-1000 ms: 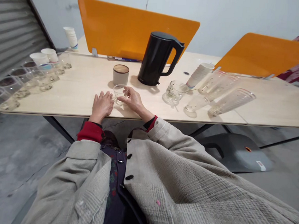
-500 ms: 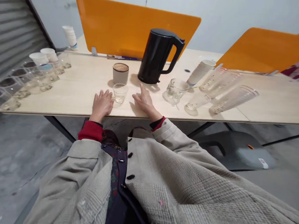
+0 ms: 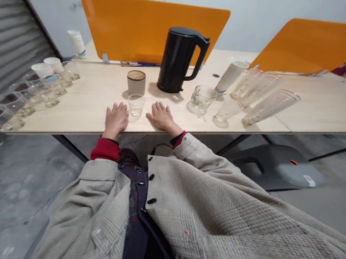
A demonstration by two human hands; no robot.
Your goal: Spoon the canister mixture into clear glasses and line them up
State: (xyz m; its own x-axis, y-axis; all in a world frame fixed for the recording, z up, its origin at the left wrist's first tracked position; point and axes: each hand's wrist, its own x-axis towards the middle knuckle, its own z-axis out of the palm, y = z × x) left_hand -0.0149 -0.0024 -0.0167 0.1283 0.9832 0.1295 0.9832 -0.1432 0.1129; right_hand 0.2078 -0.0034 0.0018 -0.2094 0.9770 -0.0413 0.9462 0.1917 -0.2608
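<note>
My left hand [image 3: 116, 117] lies flat on the light wooden table [image 3: 85, 107], fingers stretched out, holding nothing. My right hand [image 3: 161, 116] also rests flat and open on the table. Between the two hands stands a small clear glass [image 3: 136, 105] with a little liquid at the bottom; neither hand touches it. Behind it are a beige canister with a wooden lid [image 3: 135, 82] and a black electric kettle [image 3: 179, 59].
A clear glass mug [image 3: 202, 98], a paper cup stack [image 3: 231, 76] and several tall clear glasses [image 3: 260, 100] stand to the right. Several glasses and paper cups [image 3: 42, 85] line the left edge. Orange dividers [image 3: 132, 28] stand behind. A grey stool [image 3: 279, 172] sits under the table.
My right hand let go of the small glass, moved to its right and settled flat on the table. The left hand stayed put. The camera tilted slightly.
</note>
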